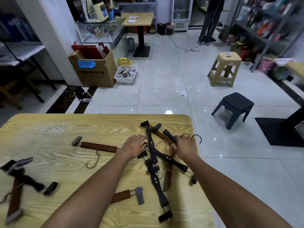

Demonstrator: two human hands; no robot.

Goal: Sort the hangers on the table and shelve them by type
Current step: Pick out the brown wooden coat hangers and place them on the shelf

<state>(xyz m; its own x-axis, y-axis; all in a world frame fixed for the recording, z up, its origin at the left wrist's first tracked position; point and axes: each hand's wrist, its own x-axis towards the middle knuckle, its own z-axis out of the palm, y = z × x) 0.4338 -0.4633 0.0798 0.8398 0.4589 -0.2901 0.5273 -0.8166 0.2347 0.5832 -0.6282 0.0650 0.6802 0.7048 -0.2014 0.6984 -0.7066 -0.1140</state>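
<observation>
With our left hand [133, 146] and right hand [185, 146] apart, fingers resting on the tangled black hangers [153, 155] between them on the bench [49, 127], we judge these stiff, light, snag-prone; grip the bars.

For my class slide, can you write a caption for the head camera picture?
Both hands reach into a tangled pile of black and brown clip hangers on a wooden table.
</observation>
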